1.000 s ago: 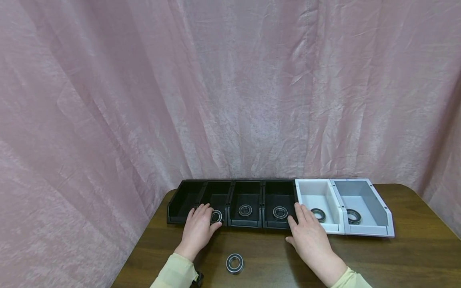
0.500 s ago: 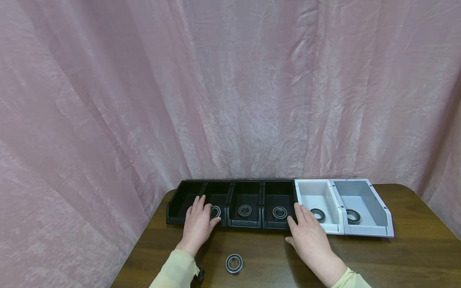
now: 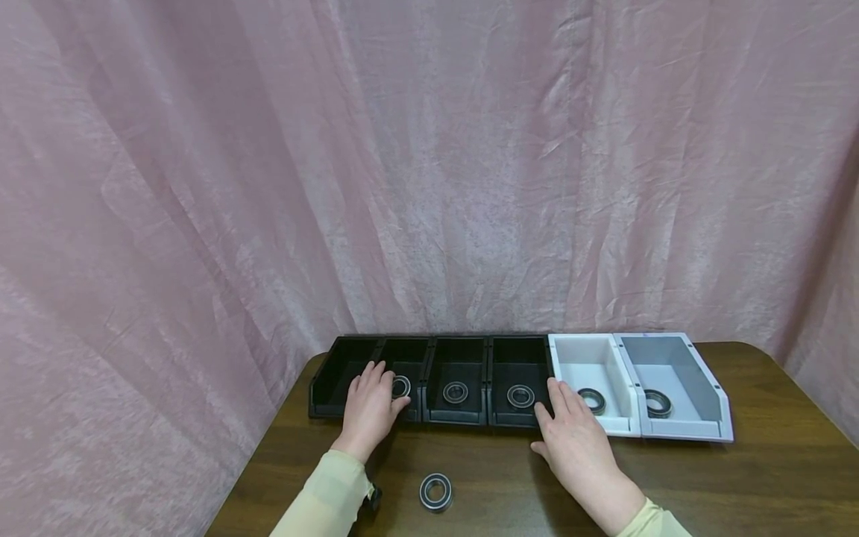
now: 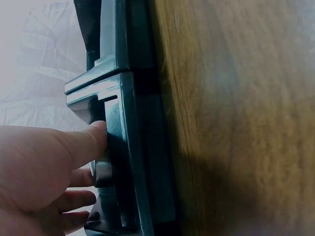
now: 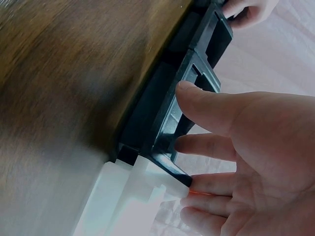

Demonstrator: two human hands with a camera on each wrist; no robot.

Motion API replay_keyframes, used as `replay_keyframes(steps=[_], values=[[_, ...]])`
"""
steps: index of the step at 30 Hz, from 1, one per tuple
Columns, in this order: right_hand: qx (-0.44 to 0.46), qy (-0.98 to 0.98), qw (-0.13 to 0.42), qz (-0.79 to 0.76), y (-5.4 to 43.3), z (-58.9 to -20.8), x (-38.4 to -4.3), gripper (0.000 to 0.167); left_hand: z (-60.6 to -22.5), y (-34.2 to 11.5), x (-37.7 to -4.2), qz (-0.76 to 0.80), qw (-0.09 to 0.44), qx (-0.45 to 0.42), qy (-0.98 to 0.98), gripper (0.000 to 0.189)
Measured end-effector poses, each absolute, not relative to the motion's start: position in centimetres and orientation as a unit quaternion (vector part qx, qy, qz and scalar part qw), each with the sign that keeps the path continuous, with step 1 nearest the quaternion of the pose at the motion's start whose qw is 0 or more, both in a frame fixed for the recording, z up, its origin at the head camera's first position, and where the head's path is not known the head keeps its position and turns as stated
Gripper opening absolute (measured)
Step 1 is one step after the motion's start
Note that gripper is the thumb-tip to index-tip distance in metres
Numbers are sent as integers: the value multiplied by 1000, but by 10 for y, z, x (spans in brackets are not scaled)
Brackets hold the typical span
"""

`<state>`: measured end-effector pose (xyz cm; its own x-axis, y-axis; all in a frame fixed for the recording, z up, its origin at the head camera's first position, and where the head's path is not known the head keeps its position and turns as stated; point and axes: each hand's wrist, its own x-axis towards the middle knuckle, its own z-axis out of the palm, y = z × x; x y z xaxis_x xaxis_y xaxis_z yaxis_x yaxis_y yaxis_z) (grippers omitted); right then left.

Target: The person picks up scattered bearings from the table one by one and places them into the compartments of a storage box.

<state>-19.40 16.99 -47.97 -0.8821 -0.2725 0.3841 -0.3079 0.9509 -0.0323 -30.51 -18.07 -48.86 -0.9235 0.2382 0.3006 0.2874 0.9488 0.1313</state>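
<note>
In the head view, my left hand (image 3: pixel 371 410) reaches over the front of the second black bin (image 3: pixel 407 349) from the left. A ring-shaped ball bearing (image 3: pixel 403 386) is in that bin beside the index finger; the fingers partly cover it. The left wrist view shows the thumb by the bin's front lip (image 4: pixel 127 147) and a gap between thumb and bearing (image 4: pixel 104 173). My right hand (image 3: pixel 579 438) rests with extended fingers where the rightmost black bin (image 3: pixel 520 354) meets the white bin (image 3: pixel 580 350). It holds nothing.
A loose bearing (image 3: pixel 436 492) lies on the wooden table (image 3: pixel 496 477) between the forearms. Other bearings sit in the third black bin (image 3: pixel 459 354), rightmost black bin, white bin and pale grey bin (image 3: pixel 661 358). A pink curtain (image 3: pixel 443 186) hangs behind.
The bearing by my left hand has moved back from the bin's front lip, deeper inside. My left hand has shifted slightly forward with it. My right hand stays put.
</note>
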Motion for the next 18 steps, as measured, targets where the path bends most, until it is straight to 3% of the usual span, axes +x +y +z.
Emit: replay_keyframes(steps=[18], values=[[150, -968, 196, 47, 170, -480, -193, 58, -488, -170, -322, -70, 124, -114, -983, 59]])
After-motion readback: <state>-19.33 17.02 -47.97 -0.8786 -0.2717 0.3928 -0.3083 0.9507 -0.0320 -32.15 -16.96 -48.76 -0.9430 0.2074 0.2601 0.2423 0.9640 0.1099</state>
